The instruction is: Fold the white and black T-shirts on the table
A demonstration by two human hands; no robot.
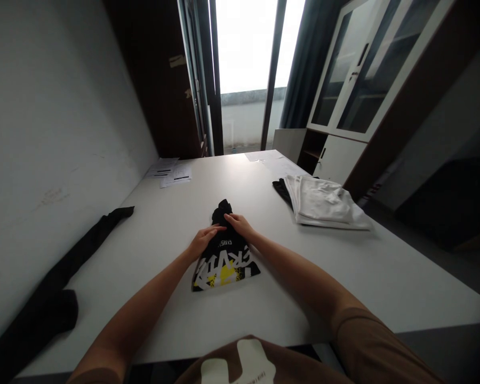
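Note:
A folded black T-shirt (pixel 228 261) with white lettering and a yellow print lies on the white table in front of me. Its far end is narrow and bunched up. From the left, my left hand (pixel 205 238) holds the cloth, fingers pointing inward over its upper part. My right hand (pixel 241 226) grips the opposite side, its fingertips close to those of the left. Parts of the fingers are hidden against the dark fabric, and the print faces up on the near half.
Folded white clothes (pixel 324 200) are stacked at the right, with black cloth (pixel 282 192) under them. A long dark cloth (pixel 60 272) stretches along the left edge. Paper sheets (pixel 176 173) lie at the far left of the table (pixel 144 298). A cabinet (pixel 354 74) stands beyond.

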